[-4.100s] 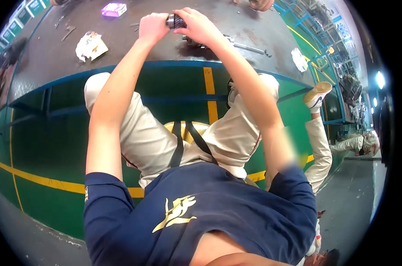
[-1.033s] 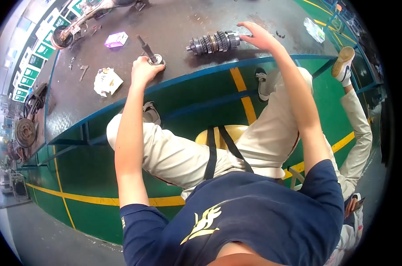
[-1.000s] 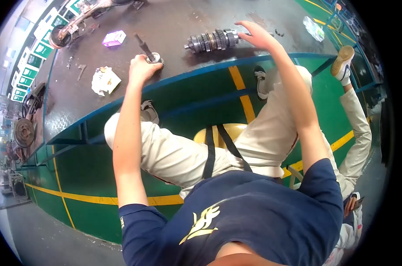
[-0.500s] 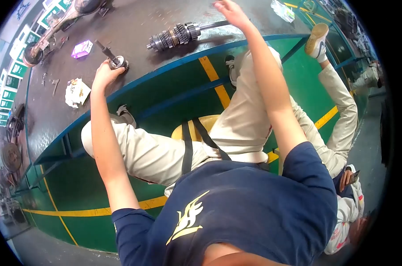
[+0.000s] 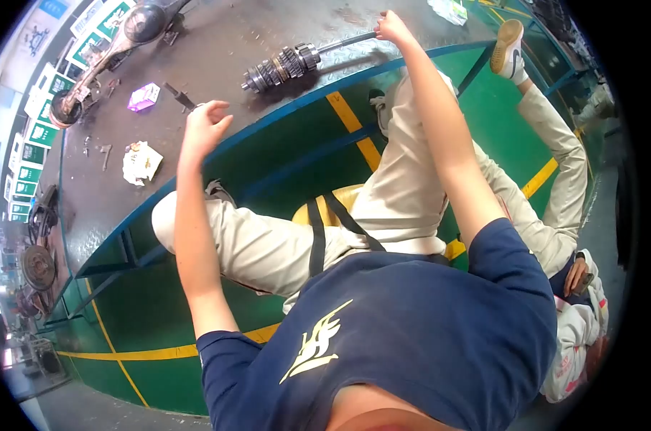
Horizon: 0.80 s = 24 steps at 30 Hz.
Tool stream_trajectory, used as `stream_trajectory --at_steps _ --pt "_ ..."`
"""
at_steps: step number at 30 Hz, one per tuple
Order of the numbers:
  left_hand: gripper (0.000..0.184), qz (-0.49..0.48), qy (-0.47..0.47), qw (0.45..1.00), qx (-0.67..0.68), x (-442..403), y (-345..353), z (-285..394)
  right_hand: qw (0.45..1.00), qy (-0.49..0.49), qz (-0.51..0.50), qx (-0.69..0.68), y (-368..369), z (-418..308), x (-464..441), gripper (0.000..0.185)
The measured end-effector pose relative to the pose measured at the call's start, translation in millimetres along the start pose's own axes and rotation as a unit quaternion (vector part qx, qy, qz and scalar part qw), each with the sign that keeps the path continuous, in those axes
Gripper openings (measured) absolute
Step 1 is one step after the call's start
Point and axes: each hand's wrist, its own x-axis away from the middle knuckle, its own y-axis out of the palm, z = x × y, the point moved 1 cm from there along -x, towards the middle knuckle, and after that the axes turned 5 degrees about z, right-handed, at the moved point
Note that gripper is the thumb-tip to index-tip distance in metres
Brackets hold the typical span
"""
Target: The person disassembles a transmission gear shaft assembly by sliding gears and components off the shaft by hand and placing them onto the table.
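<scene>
Gear stack [image 5: 281,68], between the hands: dark metal, ridged, slight sheen. Rod [image 5: 347,42] at right hand [image 5: 392,29]: smooth metal. Tabletop [image 5: 217,61] beyond left hand [image 5: 207,128]: scuffed, semi-glossy. Wrapper [image 5: 141,163], left of it: crumpled, matt, paper-like.

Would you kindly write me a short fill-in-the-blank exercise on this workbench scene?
The right hand grips the geared shaft at one ____. The workbench has a ____ painted edge. The small carton is white and ____. The hand nearest the crumpled paper is the ____ one.
Missing words: end; blue; purple; left.
</scene>
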Motion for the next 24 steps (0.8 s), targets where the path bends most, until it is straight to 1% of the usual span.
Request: stream_trajectory --at_steps 1,3,4,5,6,7,8,9,10,11,12,13,15,16,17,18,19,20,21,22,23,24 --pt "0.029 0.017 -0.006 1.000 0.018 -4 8 1 0.997 -0.016 0.037 0.063 5 0 8 0.032" --pt "0.030 0.052 0.003 0.998 0.019 -8 21 6 0.974 -0.043 0.114 0.191 9 0 23 0.035" --pt "0.030 0.048 -0.002 0.999 0.002 -7 23 13 0.985 0.022 0.103 0.137 8 -9 33 0.039" --pt "0.030 0.041 0.002 0.999 -0.004 -9 23 13 0.984 0.026 0.132 0.118 8 -18 44 0.034" --pt "0.030 0.074 0.015 0.997 -0.005 -14 26 7 0.982 0.029 0.161 0.098 7 -29 57 0.030" --pt "0.030 0.108 0.028 0.994 -0.006 -18 25 5 0.969 0.068 0.237 -0.004 17 -25 56 0.026" --pt "0.031 0.115 -0.007 0.993 0.024 -21 23 1 0.968 0.071 0.241 -0.010 26 -24 53 0.026" --pt "0.031 0.115 0.000 0.993 0.020 -24 25 -8 0.946 0.109 0.296 -0.072 32 -25 51 0.024" --pt "0.032 0.122 -0.020 0.991 0.046 -28 29 -22 0.916 0.147 0.349 -0.133 36 -26 48 0.021" --pt "0.034 0.127 -0.041 0.988 0.072 -34 31 -28 0.912 0.149 0.355 -0.138 40 -26 43 0.021" --pt "0.038 0.128 -0.050 0.990 0.030 -33 33 -18 0.902 0.192 0.340 -0.185 46 -21 35 0.020" --pt "0.046 0.119 -0.021 0.992 -0.043 -30 34 -4 0.887 0.235 0.326 -0.230 53 -9 24 0.019" --pt "0.059 0.116 0.064 0.986 -0.098 -35 44 1 0.861 0.294 0.309 -0.277 65 5 10 0.021" --pt "0.059 0.110 0.070 0.986 -0.100 -36 47 4 0.846 0.323 0.301 -0.299 69 10 6 0.024" --pt "0.068 0.100 0.085 0.985 -0.114 -36 49 8 0.819 0.351 0.309 -0.333 72 17 4 0.028" --pt "0.078 0.089 0.099 0.983 -0.128 -35 49 13 0.813 0.357 0.313 -0.337 62 6 17 0.028" --pt "0.078 0.083 0.107 0.982 -0.131 -37 49 14 0.810 0.334 0.267 -0.401 49 -8 29 0.031" --pt "0.085 0.081 0.125 0.977 -0.151 -42 50 16 0.802 0.305 0.222 -0.462 32 -30 48 0.034" --pt "0.091 0.081 0.146 0.971 -0.169 -49 53 21 0.753 0.299 0.243 -0.534 36 -29 43 0.036" --pt "0.094 0.069 0.146 0.966 -0.203 -54 53 30 0.745 0.291 0.251 -0.544 38 -28 38 0.038" --pt "0.094 0.067 0.152 0.966 -0.199 -62 57 40 0.740 0.284 0.257 -0.553 41 -26 35 0.039" --pt "0.095 0.037 0.152 0.964 -0.217 -68 60 50 0.723 0.299 0.252 -0.570 38 -29 35 0.039"
